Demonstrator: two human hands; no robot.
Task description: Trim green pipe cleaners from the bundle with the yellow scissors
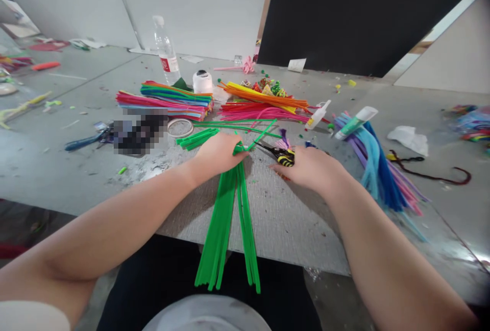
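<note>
My left hand (222,153) is closed on green pipe cleaners near the middle of the table. Long green pipe cleaners (220,223) hang down below that hand, past the table's front edge. Beyond its fingers one green stem sticks up to the right. A pile of short green pieces (197,139) lies just behind the hand. On the right, my right hand (312,165) is wrapped round scissors (284,156) with black and yellow handles. Their blades point left, toward the green stem by my left fingers. Whether the blades touch it I cannot tell.
Bundles of multicoloured pipe cleaners (164,100) and orange ones (268,97) lie at the back. A water bottle (166,52) stands behind them. Blue and purple stems (377,167) lie at right under a glue tube (356,122). Pliers (86,139) and a tape ring (180,127) are at left.
</note>
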